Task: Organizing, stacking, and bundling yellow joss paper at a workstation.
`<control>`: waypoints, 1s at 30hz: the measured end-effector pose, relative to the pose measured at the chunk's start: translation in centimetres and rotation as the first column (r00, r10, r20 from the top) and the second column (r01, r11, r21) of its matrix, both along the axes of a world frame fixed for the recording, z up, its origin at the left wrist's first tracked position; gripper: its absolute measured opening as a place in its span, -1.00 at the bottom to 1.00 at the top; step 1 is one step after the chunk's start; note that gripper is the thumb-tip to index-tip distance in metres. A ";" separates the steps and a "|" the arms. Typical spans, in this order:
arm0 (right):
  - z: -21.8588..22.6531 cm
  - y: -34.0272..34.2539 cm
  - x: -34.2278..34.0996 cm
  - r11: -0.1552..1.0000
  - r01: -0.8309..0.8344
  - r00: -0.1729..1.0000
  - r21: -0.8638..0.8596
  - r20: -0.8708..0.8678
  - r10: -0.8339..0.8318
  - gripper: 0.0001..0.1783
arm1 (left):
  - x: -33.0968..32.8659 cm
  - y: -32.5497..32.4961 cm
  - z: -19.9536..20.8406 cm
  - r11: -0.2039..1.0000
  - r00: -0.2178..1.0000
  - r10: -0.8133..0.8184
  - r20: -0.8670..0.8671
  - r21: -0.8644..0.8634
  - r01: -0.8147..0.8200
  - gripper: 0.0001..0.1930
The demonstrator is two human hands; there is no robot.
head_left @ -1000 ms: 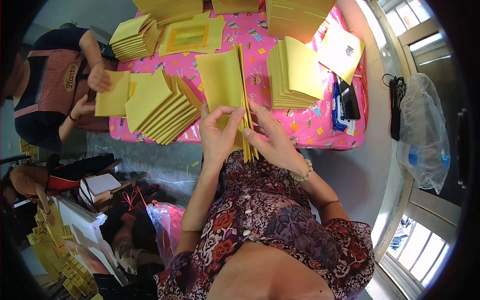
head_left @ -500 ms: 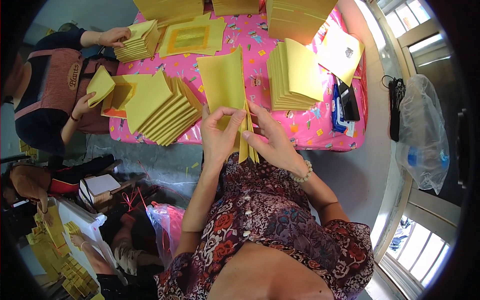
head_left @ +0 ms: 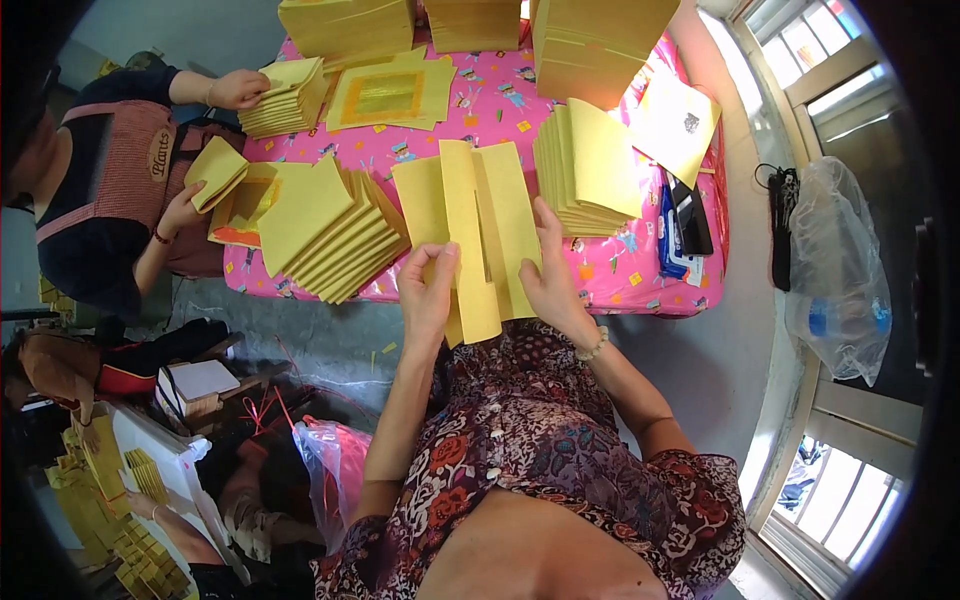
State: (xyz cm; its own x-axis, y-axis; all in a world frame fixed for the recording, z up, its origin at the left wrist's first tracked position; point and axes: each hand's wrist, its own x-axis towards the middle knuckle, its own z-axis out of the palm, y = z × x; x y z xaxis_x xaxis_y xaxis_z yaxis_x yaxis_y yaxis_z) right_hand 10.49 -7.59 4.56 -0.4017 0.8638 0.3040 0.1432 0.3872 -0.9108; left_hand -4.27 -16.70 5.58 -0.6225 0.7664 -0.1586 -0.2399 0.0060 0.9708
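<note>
**Now Unfolded: Folded Yellow Paper Spread Upright Between Two Bare Hands**

A person in a floral-print garment has the folded yellow paper in front of the body, across the near edge of a table, a narrow folded strip running down its middle. The left hand pinches its left side, thumb on the front. The right hand, above a beaded bracelet, is wide, thumb and fingers apart at the right edge; whether the thumb presses there, I cannot tell.

Clockwise from the paper: at twelve, tall yellow stacks line the far side of the pink cartoon-print table cover; at two, a pile of folded yellow sheets; at three, a black phone over a blue-and-white packet; at nine, a fanned stack of yellow folders; at ten, a co-worker's hand on a smaller pile; at eleven, flat sheets bearing a gold square.
</note>
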 end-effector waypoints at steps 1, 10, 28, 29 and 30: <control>0.0 0.3 0.4 0.994 -0.105 0.991 -0.020 0.076 0.107 -0.45 | 0.1 -0.2 0.1 1.000 0.992 -0.004 -0.126 -0.012 0.002 -0.84; -2.1 1.8 -0.7 0.749 -0.366 0.930 -0.552 -0.252 0.269 -0.55 | 0.8 0.0 -0.3 1.000 0.712 0.028 -0.702 0.018 -0.022 -0.91; -1.4 0.7 1.2 0.961 0.021 0.945 0.276 0.308 -0.109 -0.77 | -0.9 1.1 -4.4 0.997 0.998 -0.058 0.014 -0.044 0.059 -0.49; -0.3 0.4 1.4 0.949 0.021 0.932 0.315 0.338 -0.132 -0.76 | -1.2 1.0 -4.9 0.996 0.996 -0.082 0.018 -0.035 0.082 -0.49; 1.1 0.4 1.7 0.935 0.014 0.918 0.355 0.365 -0.152 -0.76 | -1.6 0.7 -5.7 0.999 0.999 -0.035 -0.037 -0.043 0.033 -0.48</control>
